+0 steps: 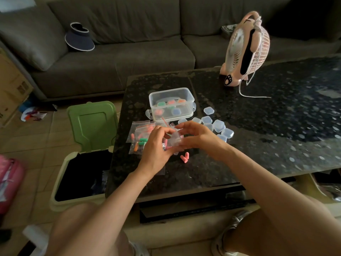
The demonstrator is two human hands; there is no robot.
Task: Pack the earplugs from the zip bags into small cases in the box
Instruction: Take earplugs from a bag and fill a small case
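Note:
Both my hands meet over the dark table, holding one small clear case (175,139) between them. My left hand (156,146) grips it from the left, my right hand (195,135) from the right. Two pink earplugs (185,156) lie loose on the table just below my hands. Zip bags (141,137) with pink, green and orange earplugs lie to the left. The clear box (171,104) behind my hands contains several filled cases. Several empty small cases (217,124) are scattered to the right of the box.
A pink desk fan (245,50) with a white cord stands at the table's far side. An open bin with a green lid (92,126) sits on the floor left of the table. A grey sofa with a visor hat (79,38) lies beyond.

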